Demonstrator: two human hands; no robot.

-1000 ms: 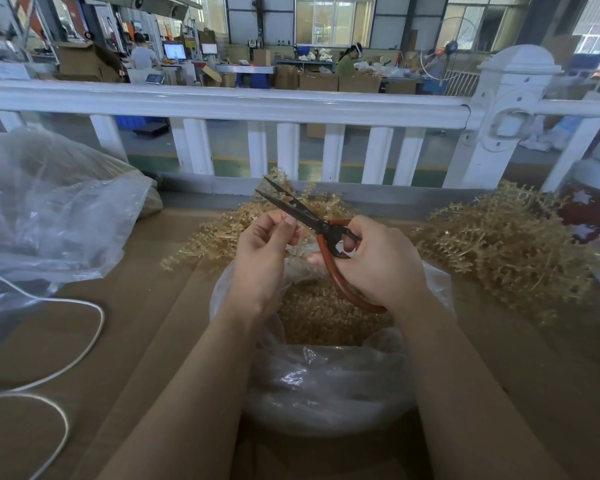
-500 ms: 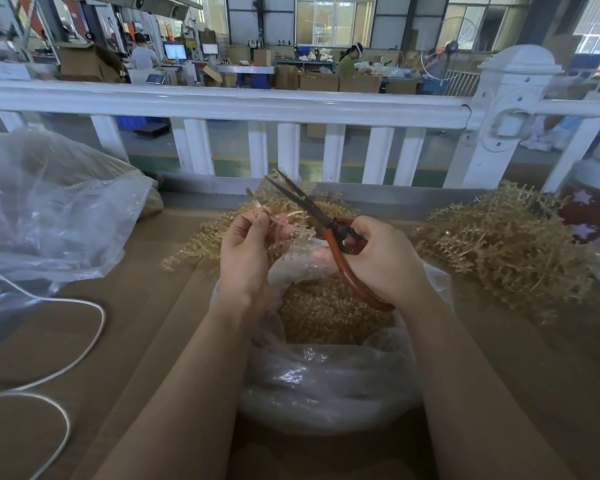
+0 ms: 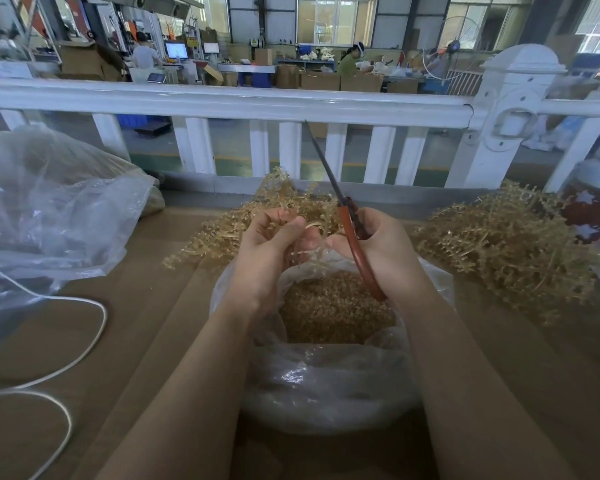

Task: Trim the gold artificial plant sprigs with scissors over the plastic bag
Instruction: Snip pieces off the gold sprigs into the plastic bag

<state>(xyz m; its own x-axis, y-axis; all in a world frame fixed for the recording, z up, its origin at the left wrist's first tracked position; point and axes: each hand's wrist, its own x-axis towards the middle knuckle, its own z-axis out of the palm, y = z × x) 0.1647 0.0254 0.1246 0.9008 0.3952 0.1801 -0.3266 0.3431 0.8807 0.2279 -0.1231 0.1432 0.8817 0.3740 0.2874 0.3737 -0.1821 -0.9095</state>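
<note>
Your desk (image 3: 146, 327) is brown and carries everything, with a white railing (image 3: 222, 102) along its far edge. At the far left slumps a large clear bag (image 3: 49, 209), and a white cord (image 3: 84, 344) loops in front of it. Two heaps of gold sprigs lie beyond your hands: one at the right (image 3: 506, 247), one in the middle (image 3: 229, 230), just behind your left hand. Directly below your hands sits the open plastic bag (image 3: 326, 386), already part-filled with gold trimmings (image 3: 329, 306).

Your left hand (image 3: 267, 251) has its fingers curled round a small sprig (image 3: 309, 233), held over the bag's far rim. Your right hand (image 3: 381, 247) grips the red handles of the scissors (image 3: 347, 223), fingers wrapped tight; the blades are together and point up and away, clear of the sprig.

It looks as though you are between cuts, so do this one cleanly. Turn the sprig so the part to be trimmed sticks out past your left fingertips, towards the middle of the bag's mouth. Bring the blades down and open them only when they are beside the stem. Keep your left fingers behind the cut line. Cut low over the bag so that the offcut falls inside, not on the desk.
</note>
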